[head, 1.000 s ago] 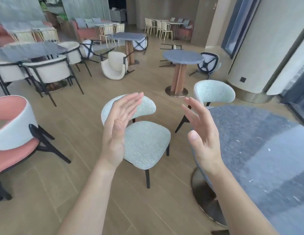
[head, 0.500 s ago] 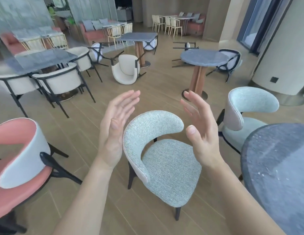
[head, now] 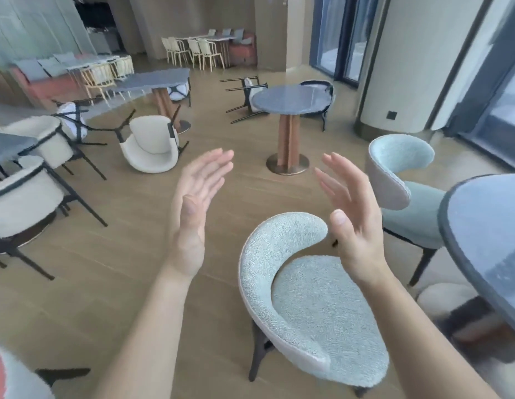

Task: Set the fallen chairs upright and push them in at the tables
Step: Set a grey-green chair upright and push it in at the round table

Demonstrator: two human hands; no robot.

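My left hand [head: 193, 208] and my right hand [head: 351, 217] are both raised, palms facing each other, fingers spread, holding nothing. Just below my right hand a light blue chair [head: 316, 309] stands upright beside the grey round table [head: 486, 240] at the right edge. A second light blue chair [head: 406, 182] stands upright behind it. Farther off, a cream chair [head: 151, 146] lies tipped on the floor, legs up. Another chair [head: 247, 95] lies on its side behind a small round table [head: 291, 99]. A white chair [head: 70, 119] with black legs lies fallen at the left.
Cream armchairs [head: 29, 197] stand at a table on the left. A rectangular grey table [head: 155, 82] sits mid-room. A dark-framed chair [head: 325, 90] stands behind the small round table. A large pillar [head: 414, 67] and glass doors are on the right. Open wooden floor lies ahead.
The view has swung left and forward; the near blue chair now sits lower right under my right hand. Both hands stay raised and empty, spread a little wider.
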